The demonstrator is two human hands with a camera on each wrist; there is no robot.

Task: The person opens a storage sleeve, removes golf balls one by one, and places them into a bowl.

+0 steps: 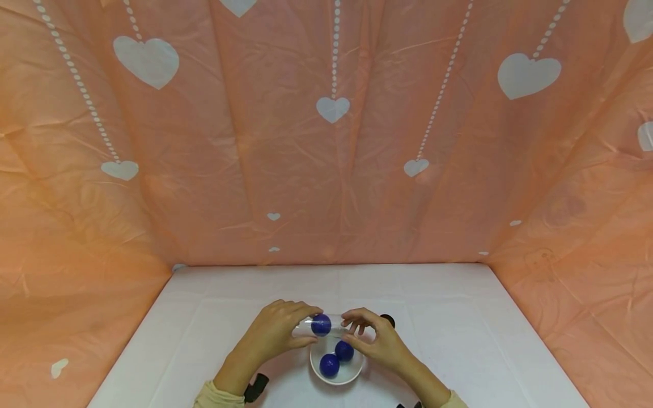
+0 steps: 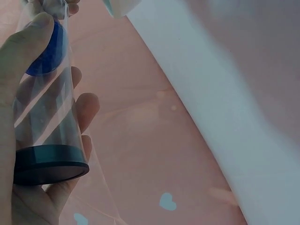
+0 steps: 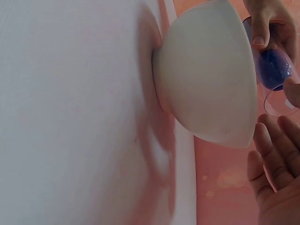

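Note:
My left hand (image 1: 278, 331) grips a clear tube (image 2: 65, 108) with a black end cap (image 2: 51, 164). In the head view the tube lies roughly level above a white bowl (image 1: 336, 382). A blue ball (image 1: 321, 325) is inside it, between the left fingertips and the tube's open end. My right hand (image 1: 380, 340) is at that open end, its fingers loosely bent and spread, with a fingertip at the rim in the right wrist view. No ball shows in the right hand. Two more blue balls, one nearer (image 1: 329, 365) and one farther (image 1: 344, 351), lie in the bowl.
A black round object (image 1: 388, 321) sits on the white table (image 1: 433, 294) just behind the right hand, partly hidden. Orange cloth (image 1: 331, 187) with white hearts encloses the table at the back and sides. Dark wrist-worn devices (image 1: 257, 388) are near both forearms.

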